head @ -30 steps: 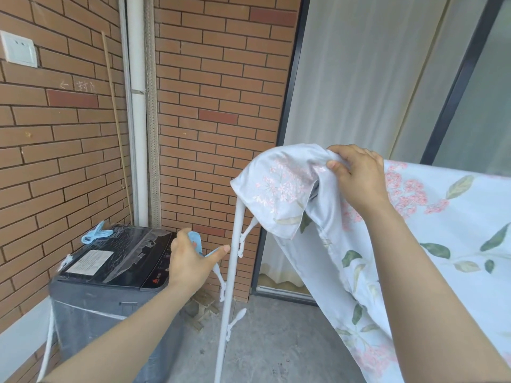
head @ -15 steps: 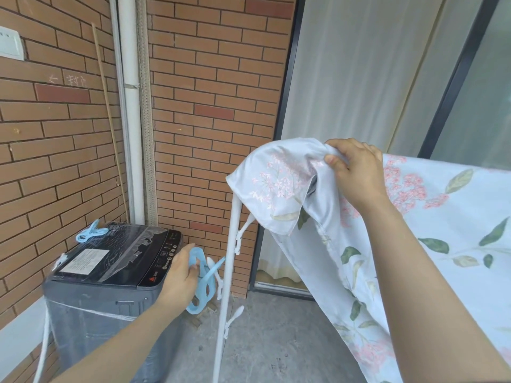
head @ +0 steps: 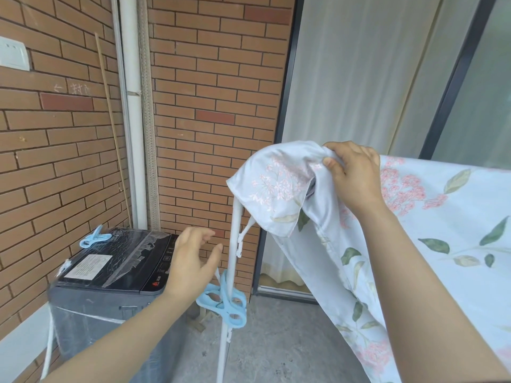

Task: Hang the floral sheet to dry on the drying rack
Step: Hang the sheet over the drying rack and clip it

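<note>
The floral sheet (head: 431, 233), pale blue with pink blossoms and green leaves, drapes over the top of the white drying rack and hangs down on the right. My right hand (head: 352, 172) grips a bunched corner of the sheet at the rack's top left end. The rack's white upright pole (head: 233, 244) stands bare below that corner. A light blue clip (head: 225, 302) is clamped on the pole lower down. My left hand (head: 193, 258) hovers just left of the pole above the clip, fingers spread, holding nothing.
A dark grey washing machine (head: 110, 275) stands at the left against the brick wall, with another blue clip (head: 94, 239) on its lid. A white drainpipe (head: 132, 106) runs down the corner. Curtained glass doors (head: 359, 78) lie behind the rack. The floor is grey concrete.
My left hand carried the blue clip from beside the washing machine to the rack pole, clamped it there and let go. My right hand kept its grip on the sheet corner.
</note>
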`<state>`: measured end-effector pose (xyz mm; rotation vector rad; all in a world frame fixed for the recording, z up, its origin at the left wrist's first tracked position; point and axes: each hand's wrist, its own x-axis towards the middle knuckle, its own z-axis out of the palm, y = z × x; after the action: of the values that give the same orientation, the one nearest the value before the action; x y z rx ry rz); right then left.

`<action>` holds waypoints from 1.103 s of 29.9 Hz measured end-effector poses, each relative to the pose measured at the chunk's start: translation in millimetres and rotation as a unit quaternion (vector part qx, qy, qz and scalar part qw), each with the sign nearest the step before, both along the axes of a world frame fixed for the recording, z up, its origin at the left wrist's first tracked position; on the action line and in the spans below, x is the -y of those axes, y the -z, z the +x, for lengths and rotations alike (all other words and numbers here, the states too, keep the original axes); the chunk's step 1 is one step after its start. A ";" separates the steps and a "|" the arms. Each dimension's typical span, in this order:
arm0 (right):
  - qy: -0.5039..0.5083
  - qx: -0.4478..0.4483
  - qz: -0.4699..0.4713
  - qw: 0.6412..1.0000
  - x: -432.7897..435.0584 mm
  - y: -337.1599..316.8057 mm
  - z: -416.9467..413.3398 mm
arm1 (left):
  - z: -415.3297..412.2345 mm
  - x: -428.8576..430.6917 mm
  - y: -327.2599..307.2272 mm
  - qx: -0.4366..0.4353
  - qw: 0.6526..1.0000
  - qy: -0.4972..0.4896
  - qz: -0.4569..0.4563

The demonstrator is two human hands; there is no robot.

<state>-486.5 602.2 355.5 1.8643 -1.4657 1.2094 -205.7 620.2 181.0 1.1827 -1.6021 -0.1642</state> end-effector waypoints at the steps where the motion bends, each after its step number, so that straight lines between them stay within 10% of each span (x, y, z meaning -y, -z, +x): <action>1: -0.001 0.001 0.000 1.000 0.3 -0.3 0.0 | -5.8 -3.7 -11.2 0.027 0.999 0.023 -0.041; 7: -0.004 0.001 0.000 1.000 -1.3 -1.4 -1.8 | -50.1 -7.7 -66.0 0.235 0.940 0.083 -0.234; 12: -0.010 -0.003 0.005 1.000 -3.8 0.3 -2.0 | -66.3 10.0 -93.9 0.247 0.918 0.078 -0.300; 33: -0.093 -0.092 0.099 0.986 -55.8 55.1 33.0 | -22.0 1.6 -54.0 0.122 0.979 0.132 -0.097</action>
<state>-453.5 657.9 300.4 2.2244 -1.3770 0.9680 -227.7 618.6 234.9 0.8624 -1.9415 -0.0315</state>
